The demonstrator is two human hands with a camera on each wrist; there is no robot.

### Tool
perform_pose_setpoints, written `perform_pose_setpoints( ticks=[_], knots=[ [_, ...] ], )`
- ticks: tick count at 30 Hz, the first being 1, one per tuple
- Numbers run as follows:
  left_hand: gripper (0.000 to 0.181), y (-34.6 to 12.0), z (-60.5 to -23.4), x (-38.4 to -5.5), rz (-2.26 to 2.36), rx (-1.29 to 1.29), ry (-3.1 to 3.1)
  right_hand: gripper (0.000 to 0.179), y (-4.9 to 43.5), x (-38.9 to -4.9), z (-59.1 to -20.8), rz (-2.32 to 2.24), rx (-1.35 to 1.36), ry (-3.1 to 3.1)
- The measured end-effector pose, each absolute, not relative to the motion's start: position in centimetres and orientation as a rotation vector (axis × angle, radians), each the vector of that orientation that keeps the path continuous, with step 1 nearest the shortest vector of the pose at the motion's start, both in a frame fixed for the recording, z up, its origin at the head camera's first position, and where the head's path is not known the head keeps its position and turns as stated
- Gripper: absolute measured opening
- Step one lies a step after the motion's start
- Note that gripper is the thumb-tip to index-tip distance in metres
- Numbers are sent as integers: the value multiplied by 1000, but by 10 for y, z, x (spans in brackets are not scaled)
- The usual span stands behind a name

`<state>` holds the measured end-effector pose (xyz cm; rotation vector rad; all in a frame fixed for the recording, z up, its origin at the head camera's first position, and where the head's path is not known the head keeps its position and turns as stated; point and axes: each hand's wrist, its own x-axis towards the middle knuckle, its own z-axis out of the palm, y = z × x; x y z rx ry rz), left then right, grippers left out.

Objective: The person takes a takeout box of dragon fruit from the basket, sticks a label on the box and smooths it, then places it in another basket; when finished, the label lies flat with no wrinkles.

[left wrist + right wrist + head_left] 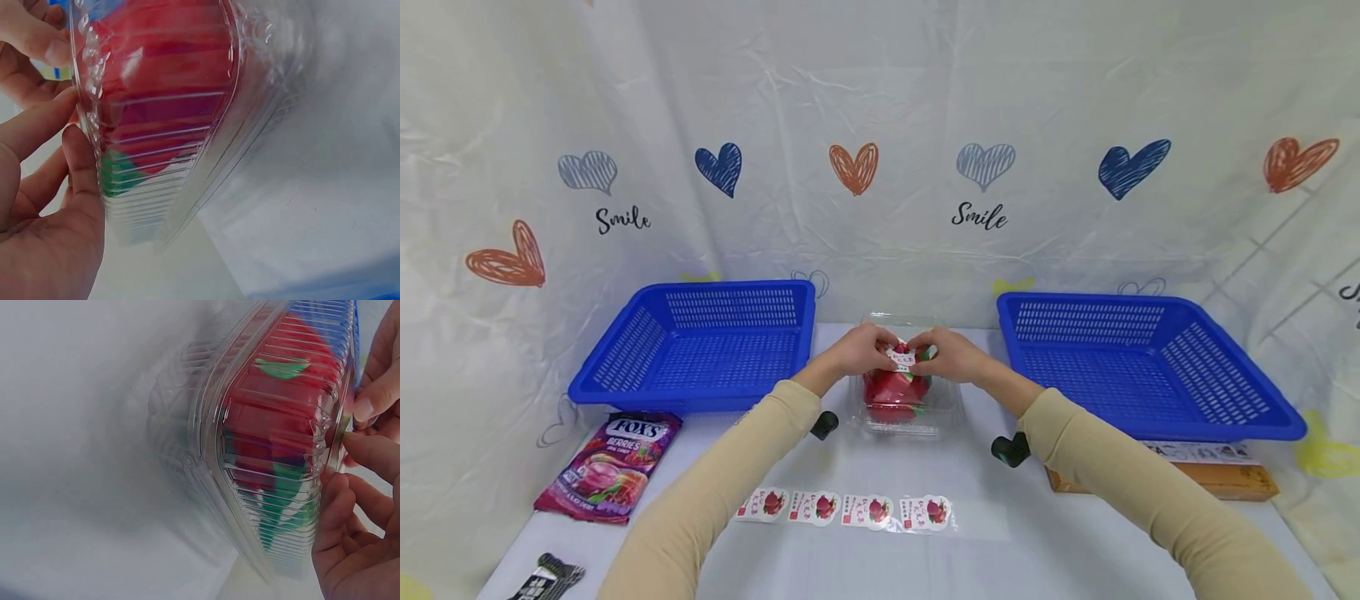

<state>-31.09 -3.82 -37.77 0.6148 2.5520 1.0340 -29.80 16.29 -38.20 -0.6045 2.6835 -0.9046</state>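
A clear plastic clamshell box [906, 429] with red, green-tipped dragon fruit [891, 396] inside stands between the baskets. Over its lid, a white sticker [901, 358] with a red fruit picture spans the gap between both hands. Thumb and fingers of my left hand [863, 350] pinch its left side; those of my right hand [953, 357] pinch the right side. In the left wrist view, left fingertips [78, 147] are right at the lid's top. From the right wrist, the other hand's fingertips [359, 440] show close over the lid, beside the box's ribbed wall.
A backing strip [981, 521] with several similar stickers [868, 510] lies in front. Blue baskets stand left [700, 396] and right [1150, 425]. A Fox's candy bag [610, 467] and a black packet [546, 579] lie left; an orange-brown box [1225, 482] sits by the right basket.
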Motion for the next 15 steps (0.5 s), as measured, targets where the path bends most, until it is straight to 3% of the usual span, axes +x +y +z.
perform_pose_setpoints(
  ticks=[15],
  knots=[
    [40,-35,-380,-313,967,653,2598,44,160,-294,-381,-835,-614,2732]
  ],
)
